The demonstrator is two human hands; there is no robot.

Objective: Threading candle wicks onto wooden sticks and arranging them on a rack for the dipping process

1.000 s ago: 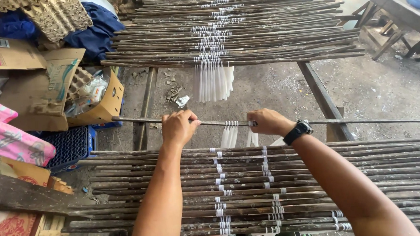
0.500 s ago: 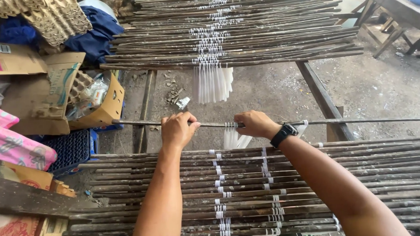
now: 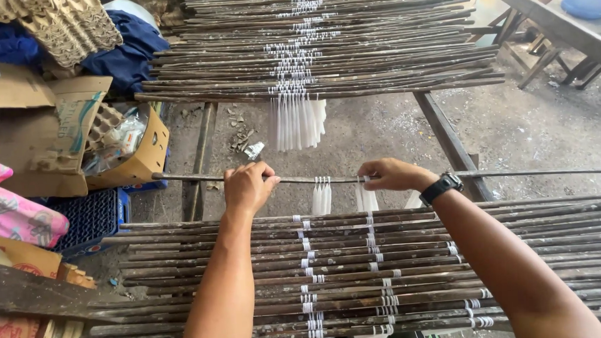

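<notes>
On the rod (image 3: 301,179), both hands' grip.

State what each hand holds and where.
Both hold one thin rod: left hand near its left end, right hand mid-length, beside hanging white candles.

Both arms reach forward, left hand (image 3: 246,186) and right hand (image 3: 388,175) curled shut

Soft, even daylight floods the scene, brightest over the grey concrete floor (image 3: 525,128) at upper right. Shadows stay faint under the dark wooden rods (image 3: 383,253). No glare. Focus is sharp throughout; wide-angle lens bends the frame edges slightly.
</notes>
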